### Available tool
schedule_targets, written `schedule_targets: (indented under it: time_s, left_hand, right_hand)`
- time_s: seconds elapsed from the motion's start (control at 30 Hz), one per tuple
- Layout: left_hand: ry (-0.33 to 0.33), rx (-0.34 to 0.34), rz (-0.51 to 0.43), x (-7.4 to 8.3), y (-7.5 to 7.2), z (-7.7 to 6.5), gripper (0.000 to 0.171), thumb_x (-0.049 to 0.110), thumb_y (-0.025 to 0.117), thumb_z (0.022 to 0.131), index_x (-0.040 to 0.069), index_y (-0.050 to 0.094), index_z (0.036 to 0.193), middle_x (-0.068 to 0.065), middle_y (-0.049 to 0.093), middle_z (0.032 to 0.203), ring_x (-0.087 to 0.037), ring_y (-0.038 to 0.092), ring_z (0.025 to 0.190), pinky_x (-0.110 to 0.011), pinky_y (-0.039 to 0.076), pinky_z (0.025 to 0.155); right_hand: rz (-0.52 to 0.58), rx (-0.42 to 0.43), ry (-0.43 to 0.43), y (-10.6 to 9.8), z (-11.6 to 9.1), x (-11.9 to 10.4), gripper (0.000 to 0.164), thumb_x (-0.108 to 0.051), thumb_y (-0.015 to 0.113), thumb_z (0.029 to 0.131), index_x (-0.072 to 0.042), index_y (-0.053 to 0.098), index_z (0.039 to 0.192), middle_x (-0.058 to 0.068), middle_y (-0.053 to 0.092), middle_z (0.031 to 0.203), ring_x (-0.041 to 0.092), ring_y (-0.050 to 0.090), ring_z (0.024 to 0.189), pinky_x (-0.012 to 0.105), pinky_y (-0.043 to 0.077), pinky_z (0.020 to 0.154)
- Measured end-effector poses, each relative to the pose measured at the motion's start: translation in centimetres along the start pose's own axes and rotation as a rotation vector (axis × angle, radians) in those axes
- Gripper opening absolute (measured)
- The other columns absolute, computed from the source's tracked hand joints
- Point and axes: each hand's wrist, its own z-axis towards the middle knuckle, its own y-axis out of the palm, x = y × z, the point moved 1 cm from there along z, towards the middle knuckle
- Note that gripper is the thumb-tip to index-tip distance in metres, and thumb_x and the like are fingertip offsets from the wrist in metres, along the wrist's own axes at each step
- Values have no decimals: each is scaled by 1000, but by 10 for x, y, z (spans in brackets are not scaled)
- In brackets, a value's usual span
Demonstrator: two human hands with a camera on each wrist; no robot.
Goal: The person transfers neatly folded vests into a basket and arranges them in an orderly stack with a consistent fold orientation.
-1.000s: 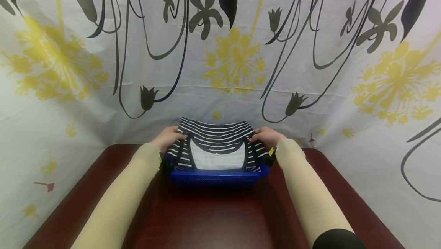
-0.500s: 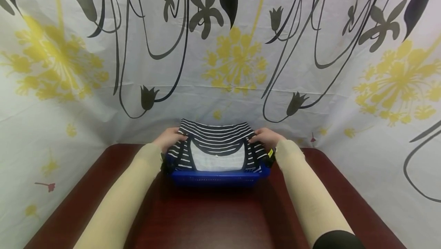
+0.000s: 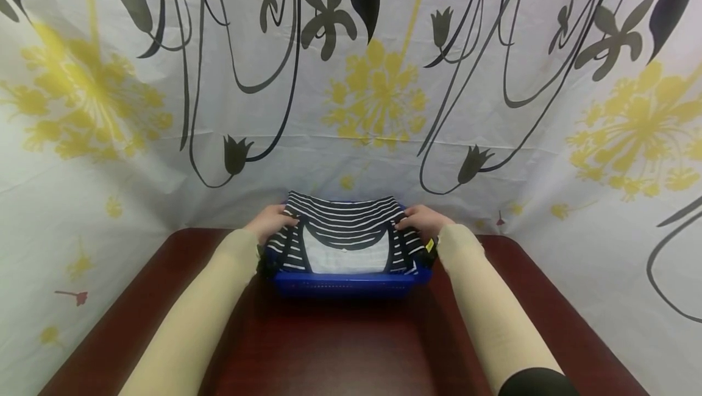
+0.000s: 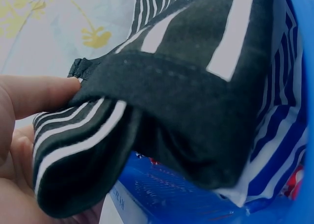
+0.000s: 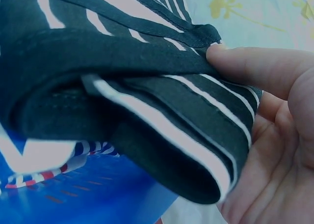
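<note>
A folded black-and-white striped shirt with a white front panel lies over the blue plastic basket, partly inside it. My left hand pinches its left edge between thumb and fingers. On the opposite edge, my right hand pinches the cloth the same way. In the left wrist view, the thumb presses on the dark folded layers of the shirt, with the fingers beneath. The right wrist view shows the thumb on top of the folded shirt and the other fingers behind it.
Other cloth with blue and white stripes lies inside the basket. Red, white and blue striped cloth also shows there. The basket stands on a dark red table, close to a floral curtain hanging behind and at both sides.
Both hands and the shirt have sunk slightly toward the basket, and its blue back rim now shows behind the shirt. The grip looks the same.
</note>
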Motion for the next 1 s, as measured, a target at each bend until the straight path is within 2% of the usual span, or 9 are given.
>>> schedule_targets:
  time_s: [0.17, 0.27, 0.43, 0.53, 0.6, 0.67, 0.73, 0.8, 1.0]
  left_hand:
    - [-7, 2, 13, -2, -1, 1, 53, 8, 58, 93, -7, 42, 141, -23, 45, 142, -35, 41, 129, -48, 28, 111]
    - [-5, -3, 16, -3, 0, 3, 53, 8, 58, 93, -8, 42, 140, -23, 46, 141, -35, 42, 128, -48, 29, 110]
    - [-17, -9, 11, -3, 1, 4, 51, 8, 59, 92, -7, 44, 139, -23, 47, 141, -34, 43, 127, -48, 29, 110]
    - [-33, -10, 20, -3, 1, 4, 52, 9, 59, 93, -6, 44, 140, -22, 45, 143, -35, 41, 130, -48, 27, 111]
    - [-39, -13, 28, -4, 2, 5, 53, 9, 59, 93, -5, 43, 141, -22, 43, 144, -35, 39, 132, -48, 26, 112]
    - [-37, -16, 38, -5, 2, 6, 54, 10, 58, 93, -6, 42, 142, -22, 42, 145, -35, 37, 133, -48, 25, 112]
    - [-32, -16, 50, -5, 2, 6, 54, 10, 58, 93, -6, 41, 142, -22, 42, 145, -35, 37, 134, -48, 25, 113]
    - [-24, -17, 59, -4, 3, 6, 54, 10, 58, 93, -7, 41, 142, -23, 42, 145, -35, 36, 134, -48, 25, 113]
    - [-21, -11, 88, -2, 4, 5, 55, 10, 58, 93, -8, 40, 142, -24, 40, 146, -36, 36, 135, -48, 25, 113]
  right_hand:
    - [-24, -11, 5, 2, -1, -2, 48, -11, 60, 93, 10, 47, 134, 20, 53, 124, 18, 59, 91, 38, 51, 85]
    - [-18, -21, 12, 3, -3, -4, 55, -10, 59, 93, 11, 39, 140, 27, 45, 136, 27, 57, 107, 43, 48, 94]
    - [-28, -33, 14, 5, -5, -7, 65, -9, 57, 95, 13, 24, 146, 31, 27, 150, 38, 43, 128, 49, 39, 104]
    - [-33, -30, 11, 7, -5, -8, 59, -9, 57, 95, 13, 31, 143, 29, 40, 141, 32, 54, 116, 43, 46, 97]
    - [-45, -22, 3, 7, -4, -7, 42, -9, 58, 94, 11, 47, 130, 22, 56, 116, 21, 59, 87, 34, 52, 79]
    - [-65, -11, -4, 7, -3, -7, 22, -10, 60, 94, 5, 57, 110, 9, 57, 86, 12, 50, 63, 27, 46, 61]
    - [-87, -4, -5, 7, -1, -6, 12, -10, 62, 93, -1, 55, 93, 1, 46, 67, 9, 37, 49, 25, 37, 50]
    - [-102, 2, -2, 6, 0, -4, 11, -11, 63, 92, -3, 56, 92, -1, 43, 62, 9, 31, 44, 25, 33, 46]
    - [8, -29, 6, 8, 4, -3, 22, -4, 59, 93, 7, 56, 111, 3, 57, 86, 10, 54, 66, 25, 48, 63]
